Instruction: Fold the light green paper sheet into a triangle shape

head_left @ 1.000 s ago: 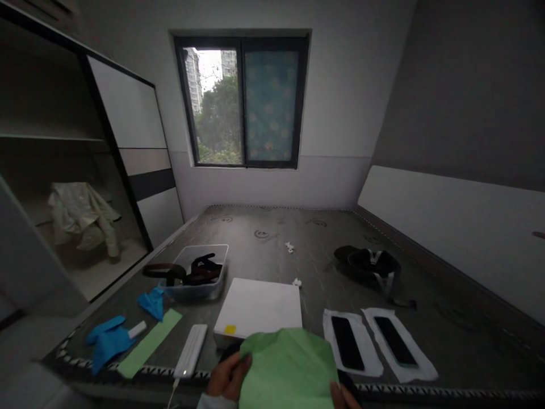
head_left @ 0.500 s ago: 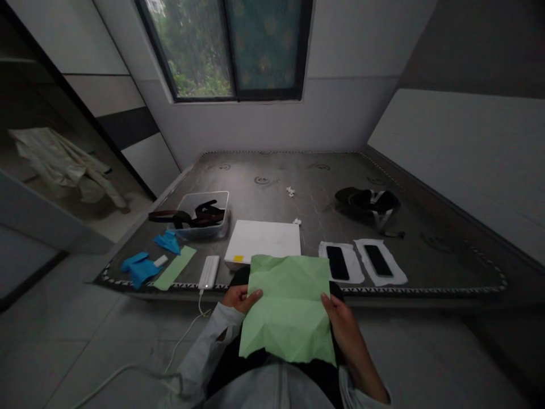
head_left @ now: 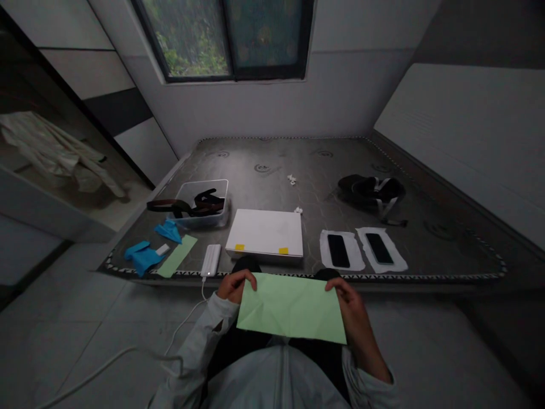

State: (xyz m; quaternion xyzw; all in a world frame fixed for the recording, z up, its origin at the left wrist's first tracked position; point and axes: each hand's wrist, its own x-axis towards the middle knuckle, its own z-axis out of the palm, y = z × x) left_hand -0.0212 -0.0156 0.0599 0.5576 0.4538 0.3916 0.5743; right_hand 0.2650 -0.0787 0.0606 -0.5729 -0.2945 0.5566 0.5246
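A light green sheet of paper point(head_left: 292, 307) is stretched between my two hands above my lap, folded into a wide strip with creases showing. My left hand point(head_left: 233, 286) pinches its upper left corner, thumb on the near face. At the upper right corner my right hand point(head_left: 349, 301) grips it the same way. Just beyond the paper lies a white flat box point(head_left: 266, 232) with two yellow tabs on its front edge. To the left of the box is a white power bank point(head_left: 210, 260) with a cable plugged in.
On the mattress point(head_left: 255, 147) are a clear plastic bin point(head_left: 221, 218) with belts, blue pieces point(head_left: 145, 258), a green paper strip point(head_left: 179, 255), two phones point(head_left: 338, 251) on white cloths, small white items point(head_left: 292, 179) and a dark cap-like item point(head_left: 370, 190). A white cable point(head_left: 110, 363) crosses the lower left.
The green paper has gone from a taller opened sheet to a shorter folded strip, with both hands now at its upper corners. The view has tilted down slightly, showing more of the box.
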